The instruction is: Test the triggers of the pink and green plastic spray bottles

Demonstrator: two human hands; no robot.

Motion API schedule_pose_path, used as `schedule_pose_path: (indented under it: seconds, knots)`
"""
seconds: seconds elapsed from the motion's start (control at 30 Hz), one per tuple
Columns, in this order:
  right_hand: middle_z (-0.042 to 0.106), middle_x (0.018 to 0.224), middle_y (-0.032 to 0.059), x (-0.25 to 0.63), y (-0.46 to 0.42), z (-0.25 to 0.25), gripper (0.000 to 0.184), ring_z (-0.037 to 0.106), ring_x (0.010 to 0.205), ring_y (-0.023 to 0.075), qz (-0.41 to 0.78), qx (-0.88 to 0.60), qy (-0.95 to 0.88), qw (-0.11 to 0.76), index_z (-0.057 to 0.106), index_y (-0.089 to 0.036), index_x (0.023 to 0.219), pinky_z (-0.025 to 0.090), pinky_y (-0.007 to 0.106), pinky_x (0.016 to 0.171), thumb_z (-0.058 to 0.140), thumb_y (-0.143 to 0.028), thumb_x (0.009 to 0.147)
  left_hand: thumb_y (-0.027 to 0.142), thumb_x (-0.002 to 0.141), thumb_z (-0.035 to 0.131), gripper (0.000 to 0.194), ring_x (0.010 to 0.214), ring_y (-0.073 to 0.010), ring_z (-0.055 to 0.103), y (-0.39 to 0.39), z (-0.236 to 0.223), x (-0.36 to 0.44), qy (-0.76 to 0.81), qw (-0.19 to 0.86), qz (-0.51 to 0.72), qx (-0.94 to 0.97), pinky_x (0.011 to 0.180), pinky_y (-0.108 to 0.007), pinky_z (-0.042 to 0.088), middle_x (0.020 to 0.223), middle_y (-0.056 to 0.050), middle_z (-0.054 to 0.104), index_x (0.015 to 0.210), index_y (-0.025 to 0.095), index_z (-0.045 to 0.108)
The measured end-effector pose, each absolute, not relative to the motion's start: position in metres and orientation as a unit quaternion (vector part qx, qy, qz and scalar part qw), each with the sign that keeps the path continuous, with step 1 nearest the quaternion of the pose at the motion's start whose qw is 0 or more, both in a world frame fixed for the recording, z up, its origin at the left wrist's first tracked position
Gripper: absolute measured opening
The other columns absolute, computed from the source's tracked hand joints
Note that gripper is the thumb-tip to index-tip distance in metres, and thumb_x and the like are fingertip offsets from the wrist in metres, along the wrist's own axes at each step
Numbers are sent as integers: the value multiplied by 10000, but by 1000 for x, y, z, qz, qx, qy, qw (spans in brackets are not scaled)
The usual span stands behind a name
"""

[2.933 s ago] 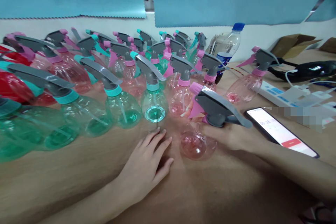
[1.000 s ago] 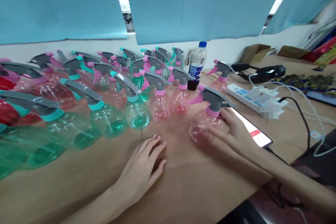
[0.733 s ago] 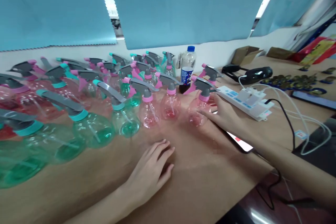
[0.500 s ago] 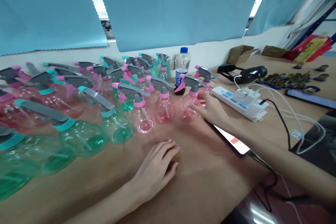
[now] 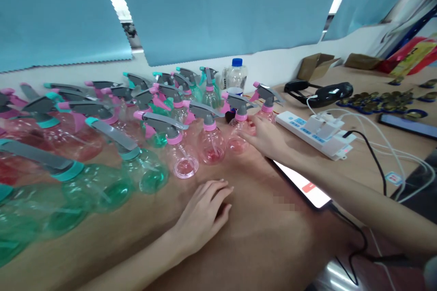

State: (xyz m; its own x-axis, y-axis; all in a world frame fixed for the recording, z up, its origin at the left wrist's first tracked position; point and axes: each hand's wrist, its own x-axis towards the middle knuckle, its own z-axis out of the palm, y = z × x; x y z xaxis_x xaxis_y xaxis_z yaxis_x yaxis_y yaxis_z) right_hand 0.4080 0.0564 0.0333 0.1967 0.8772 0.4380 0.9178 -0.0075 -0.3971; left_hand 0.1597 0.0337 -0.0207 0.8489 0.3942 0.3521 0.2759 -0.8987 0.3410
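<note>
The right hand (image 5: 261,134) curves its thumb and fingers around the rounded body of a clear pink plastic spray bottle with a grey trigger head and pink collar (image 5: 238,142), which stands upright on the brown bench (image 5: 252,254). The left hand (image 5: 205,211) lies palm down on the bench, empty, fingers loosely side by side and thumb apart. It is near a row of clear green plastic spray bottles with turquoise collars (image 5: 145,170); more pink spray bottles (image 5: 211,145) stand among and behind them. A clear drink bottle with a blue cap (image 5: 236,77) is behind the held bottle. A black phone with a lit white screen (image 5: 303,184) lies beside the right forearm, and a white power strip with plugs and cables (image 5: 309,134) lies beyond it.
</note>
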Motion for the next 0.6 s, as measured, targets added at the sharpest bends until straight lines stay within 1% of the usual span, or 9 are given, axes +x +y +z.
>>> schedule_pose_path:
  seconds: [0.13, 0.27, 0.37, 0.4, 0.47, 0.5, 0.53, 0.57, 0.6]
  knots:
    - [672, 1026, 202, 406, 58, 34, 440, 618, 957, 363, -28, -704, -637, 311, 614, -77, 1073, 469, 457, 777, 549, -435, 825, 123, 884, 498, 313, 1147, -254, 525, 38, -21, 167, 177, 144, 215, 949, 958, -461, 457, 1178, -98, 576, 1191, 185, 513]
    - [661, 1087, 220, 406, 56, 32, 545, 611, 1010, 370, -24, -699, -637, 324, 572, -37, 1162, 471, 476, 818, 553, -464, 823, 119, 878, 504, 315, 1142, -244, 534, 40, -19, 171, 183, 146, 219, 947, 952, -443, 464, 1175, -92, 583, 1187, 182, 519]
    - [638, 1178, 188, 412, 45, 34, 578, 610, 1050, 324, -19, -687, -640, 344, 537, -65, 1223, 473, 447, 868, 571, -476, 818, 119, 878, 504, 316, 1146, -244, 534, 41, -18, 170, 186, 146, 217, 947, 948, -443, 466, 1181, -89, 582, 1186, 188, 516]
    - [650, 1162, 164, 416, 39, 36, 543, 631, 1004, 299, -15, -683, -639, 354, 552, -93, 1205, 490, 429, 842, 572, -477, 821, 120, 878, 504, 317, 1145, -245, 535, 41, -18, 169, 187, 145, 217, 947, 948, -447, 465, 1183, -90, 582, 1187, 191, 513]
    - [688, 1065, 112, 429, 27, 39, 403, 663, 863, 256, 10, -669, -627, 398, 613, -171, 1094, 521, 393, 722, 568, -473, 831, 118, 879, 502, 318, 1144, -246, 537, 42, -17, 169, 189, 146, 215, 947, 948, -452, 464, 1185, -92, 580, 1188, 195, 508]
    - [705, 953, 90, 437, 22, 40, 317, 663, 793, 240, 12, -668, -615, 419, 643, -191, 996, 521, 377, 675, 556, -455, 845, 117, 880, 500, 317, 1142, -246, 537, 42, -17, 168, 189, 147, 215, 947, 946, -453, 465, 1184, -92, 580, 1187, 195, 507]
    - [701, 849, 76, 446, 18, 39, 280, 652, 736, 233, -5, -677, -598, 429, 652, -200, 910, 514, 383, 664, 562, -456, 843, 117, 882, 497, 315, 1141, -245, 539, 43, -18, 169, 190, 148, 215, 947, 944, -453, 468, 1182, -92, 581, 1187, 197, 506]
    - [691, 820, 75, 456, 16, 38, 277, 644, 726, 236, -27, -688, -578, 438, 640, -201, 869, 511, 396, 667, 574, -468, 832, 118, 884, 494, 315, 1139, -246, 541, 43, -18, 169, 189, 148, 215, 946, 941, -454, 470, 1181, -92, 583, 1188, 198, 506]
    - [687, 858, 83, 466, 16, 35, 286, 645, 757, 247, -31, -697, -560, 447, 625, -201, 890, 515, 408, 673, 588, -476, 819, 120, 885, 491, 313, 1134, -246, 544, 43, -18, 169, 188, 148, 216, 947, 937, -455, 474, 1178, -91, 585, 1188, 199, 507]
